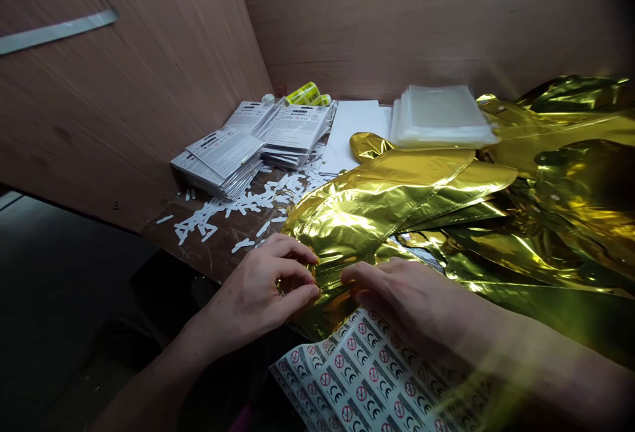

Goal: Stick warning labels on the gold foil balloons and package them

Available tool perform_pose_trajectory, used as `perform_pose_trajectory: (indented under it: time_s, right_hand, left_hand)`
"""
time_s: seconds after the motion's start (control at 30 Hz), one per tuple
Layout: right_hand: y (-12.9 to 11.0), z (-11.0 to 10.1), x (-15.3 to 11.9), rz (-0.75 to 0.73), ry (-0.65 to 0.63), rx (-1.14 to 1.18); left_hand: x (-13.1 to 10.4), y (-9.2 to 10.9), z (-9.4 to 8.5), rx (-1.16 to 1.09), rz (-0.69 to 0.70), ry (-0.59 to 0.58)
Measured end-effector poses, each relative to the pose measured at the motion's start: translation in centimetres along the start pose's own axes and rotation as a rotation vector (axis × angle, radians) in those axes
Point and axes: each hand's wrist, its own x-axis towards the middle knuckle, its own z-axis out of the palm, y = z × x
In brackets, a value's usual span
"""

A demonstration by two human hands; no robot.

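A shiny gold foil balloon [347, 214], flat and creased, lies at the table's front edge under both hands. My left hand [270, 283] is closed in a pinch on its near left edge, thumb and fingertips at the foil. Close by on the right, my right hand [391, 286] has bent fingers, with the fingertips against the foil; what is between them is hidden. A white sheet of stickers [367, 379] with CE marks and red crossed-out circles extends below my right hand and wrist. Its upper part is covered by that hand.
More gold foil balloons [570, 220] spread over the right side. Behind are stacks of packaged cards [228, 154], a yellow label roll [305, 94], white sheets [357, 128] and clear plastic bags [441, 114]. White paper scraps [238, 204] litter the table. Wooden panels [397, 22] rise behind and left.
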Motion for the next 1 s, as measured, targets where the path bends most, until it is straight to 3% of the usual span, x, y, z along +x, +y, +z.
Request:
perform_pose_trajectory:
  time_s: [0.5,0.73,0.8,0.93,1.0]
  right_hand:
    - [-1.0,-0.8,-0.1,0.046,-0.047,-0.019]
    - [-1.3,-1.2,-0.3,-0.023,-0.022,-0.014]
    - [-1.3,-1.1,-0.3,-0.057,-0.035,-0.051]
    - [-1.0,-0.8,-0.3,-0.128,-0.055,-0.147]
    - [-0.9,-0.7,-0.3,-0.149,-0.048,-0.156]
  left_hand:
    - [1.7,2.4,-0.8,0.166,-0.256,-0.050]
    - [3.2,1.4,-1.9,0.185,-0.361,-0.065]
    - [3.6,1.1,-2.3,0.237,-0.336,-0.038]
    - [3.6,1.3,-2.3,0.275,-0.309,0.132]
    - [3.3,1.4,-2.0,0.233,-0.280,0.114]
